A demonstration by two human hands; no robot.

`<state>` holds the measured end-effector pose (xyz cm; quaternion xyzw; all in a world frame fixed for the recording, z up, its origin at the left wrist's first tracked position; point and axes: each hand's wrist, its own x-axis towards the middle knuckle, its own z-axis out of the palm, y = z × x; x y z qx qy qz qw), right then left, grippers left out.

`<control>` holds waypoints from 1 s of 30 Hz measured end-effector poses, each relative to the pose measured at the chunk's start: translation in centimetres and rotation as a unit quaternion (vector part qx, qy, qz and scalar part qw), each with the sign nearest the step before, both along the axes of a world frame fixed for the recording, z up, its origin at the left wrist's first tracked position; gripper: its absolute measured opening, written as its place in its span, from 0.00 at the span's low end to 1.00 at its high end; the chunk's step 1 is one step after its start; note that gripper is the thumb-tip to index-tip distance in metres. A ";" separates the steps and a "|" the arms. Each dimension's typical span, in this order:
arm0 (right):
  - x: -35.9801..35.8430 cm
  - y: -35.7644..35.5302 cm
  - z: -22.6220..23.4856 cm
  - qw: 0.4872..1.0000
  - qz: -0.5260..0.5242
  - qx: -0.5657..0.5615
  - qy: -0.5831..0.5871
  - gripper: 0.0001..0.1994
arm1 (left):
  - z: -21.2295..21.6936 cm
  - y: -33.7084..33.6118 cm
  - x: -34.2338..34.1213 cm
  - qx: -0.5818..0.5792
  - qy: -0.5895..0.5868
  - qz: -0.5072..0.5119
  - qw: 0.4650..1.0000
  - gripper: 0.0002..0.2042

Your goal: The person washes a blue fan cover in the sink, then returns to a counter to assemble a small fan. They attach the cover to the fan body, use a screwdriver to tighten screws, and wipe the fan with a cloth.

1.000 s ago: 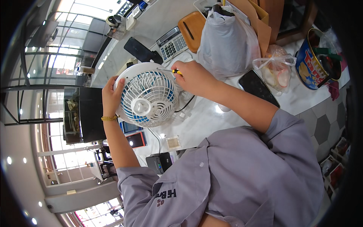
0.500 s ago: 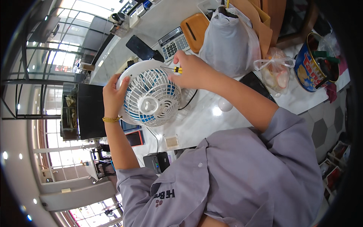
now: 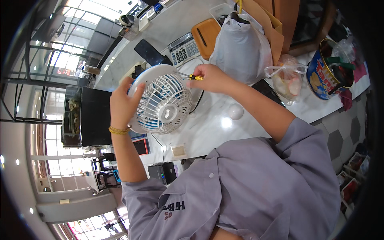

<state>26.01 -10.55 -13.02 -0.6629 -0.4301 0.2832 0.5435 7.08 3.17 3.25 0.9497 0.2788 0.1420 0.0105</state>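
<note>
**Fan grille under the screwdriver**

Head view: left hand [image 3: 122,105] clamped on the rim of the white fan [image 3: 162,105], held above the counter [image 3: 224,120]. Right hand [image 3: 212,78] closed round a yellow-handled screwdriver [image 3: 191,77], tip at the grille edge. Likely risk: tip slipping off, scratching plastic or jabbing fingers.

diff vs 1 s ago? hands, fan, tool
Little changed. The right hand keeps the yellow-handled screwdriver at the rim of the small white round-grilled fan, shifted slightly. The left hand still grips the fan's opposite edge. The things on the white counter stayed put.
</note>
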 end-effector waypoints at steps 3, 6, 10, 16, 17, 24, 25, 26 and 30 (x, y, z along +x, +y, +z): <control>-0.9 -0.7 -0.8 0.993 -0.014 0.082 -0.080 0.13 | 1.5 2.3 1.2 -0.009 0.099 -0.066 0.993 0.22; -2.1 -0.8 -1.1 0.974 -0.100 0.129 -0.158 0.15 | 2.0 3.3 4.6 -0.160 0.176 -0.061 0.969 0.27; -3.0 -0.6 -0.9 0.967 -0.140 0.158 -0.144 0.13 | 0.7 6.1 6.2 -0.411 0.213 0.017 0.886 0.28; -2.0 0.8 -0.2 0.996 -0.053 0.032 0.064 0.11 | 1.2 5.5 5.9 -0.425 0.210 -0.014 0.880 0.26; -0.5 1.4 -0.3 0.967 0.008 -0.011 0.256 0.11 | 1.3 5.4 5.8 -0.429 0.208 -0.014 0.879 0.25; -2.1 0.9 0.0 0.975 -0.103 0.072 -0.182 0.13 | 0.4 6.2 5.5 -0.457 0.192 0.011 0.869 0.27; -2.0 1.0 -0.2 0.963 -0.110 0.066 -0.235 0.13 | 0.4 5.9 5.6 -0.460 0.187 0.005 0.868 0.28; -2.4 0.9 0.3 0.962 -0.098 0.040 -0.253 0.14 | 0.5 5.8 5.4 -0.464 0.180 0.000 0.868 0.28; -2.0 1.5 1.7 0.988 -0.019 -0.045 -0.149 0.15 | -0.2 7.1 5.2 -0.460 0.182 -0.012 0.869 0.29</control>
